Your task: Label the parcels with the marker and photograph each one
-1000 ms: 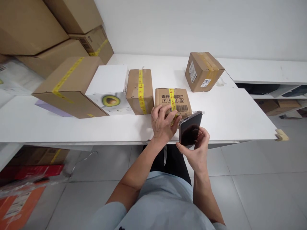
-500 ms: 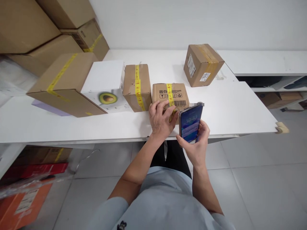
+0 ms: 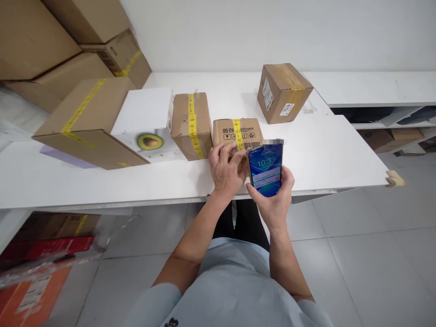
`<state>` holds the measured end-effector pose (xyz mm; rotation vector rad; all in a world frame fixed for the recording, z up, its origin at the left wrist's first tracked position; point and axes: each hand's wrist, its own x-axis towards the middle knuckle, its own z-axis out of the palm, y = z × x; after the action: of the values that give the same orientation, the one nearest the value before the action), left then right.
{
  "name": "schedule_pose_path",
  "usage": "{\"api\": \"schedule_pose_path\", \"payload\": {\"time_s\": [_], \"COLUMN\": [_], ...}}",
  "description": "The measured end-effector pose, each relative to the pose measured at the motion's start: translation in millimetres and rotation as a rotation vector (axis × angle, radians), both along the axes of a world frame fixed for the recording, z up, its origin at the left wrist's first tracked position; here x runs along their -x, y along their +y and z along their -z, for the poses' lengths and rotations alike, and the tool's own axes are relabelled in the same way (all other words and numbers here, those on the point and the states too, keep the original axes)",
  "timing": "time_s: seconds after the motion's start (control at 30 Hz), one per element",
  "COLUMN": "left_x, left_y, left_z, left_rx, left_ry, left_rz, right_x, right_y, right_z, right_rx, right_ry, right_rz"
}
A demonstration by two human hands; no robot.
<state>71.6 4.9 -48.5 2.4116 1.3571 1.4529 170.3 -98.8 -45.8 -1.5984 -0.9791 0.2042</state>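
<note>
My right hand (image 3: pixel 274 200) is wrapped round a smartphone (image 3: pixel 265 169), held upright at a tilt with its lit lock screen facing me, reading 10:33. The phone is in front of the right part of a small brown Centrum carton (image 3: pixel 223 127), which has yellow tape over it and a printed barcode. On the carton's near left part rests my left hand (image 3: pixel 225 170), its fingers bent and apart. The left thumb is partly hidden beside the phone's left edge. Just left of the carton stands another taped brown box (image 3: pixel 180 116).
A white box with an avocado picture (image 3: pixel 141 109) and a larger brown carton (image 3: pixel 91 104) line the white table (image 3: pixel 340 159) to the left. Farther back right sits a labelled brown box (image 3: pixel 286 93). Big cartons (image 3: pixel 34 36) are stacked at the far left. Shelves (image 3: pixel 398 120) lie right.
The phone has turned more toward me, and its screen is now clearer and brighter. My left hand stays on the carton. The whole view has shifted slightly.
</note>
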Motion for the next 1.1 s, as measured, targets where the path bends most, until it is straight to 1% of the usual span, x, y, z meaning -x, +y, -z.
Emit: {"api": "schedule_pose_path", "payload": {"time_s": [0.3,0.7,0.83,0.93,1.1], "left_x": [-0.4,-1.8,-1.8,-1.9,-1.4], "left_y": [-0.1,1.6,1.4,0.9,-0.7], "left_z": [0.5,1.8,2.0,1.3,-2.0], "left_rx": [0.014,0.059,0.041,0.031,0.079], "left_ry": [0.010,-0.004,0.000,0.004,0.023], "left_rz": [-0.024,-0.035,-0.039,-0.040,-0.034], "right_x": [0.5,-2.9,-3.8,-4.3,-4.9], "right_y": [4.6,9.7,10.5,10.7,10.9], "right_z": [1.5,3.5,4.5,5.9,8.7], "right_rx": [-0.035,-0.006,-0.018,-0.014,0.011], "right_ry": [-0.049,-0.082,-0.102,-0.111,-0.124], "right_rz": [0.016,-0.007,-0.007,-0.010,-0.005]}}
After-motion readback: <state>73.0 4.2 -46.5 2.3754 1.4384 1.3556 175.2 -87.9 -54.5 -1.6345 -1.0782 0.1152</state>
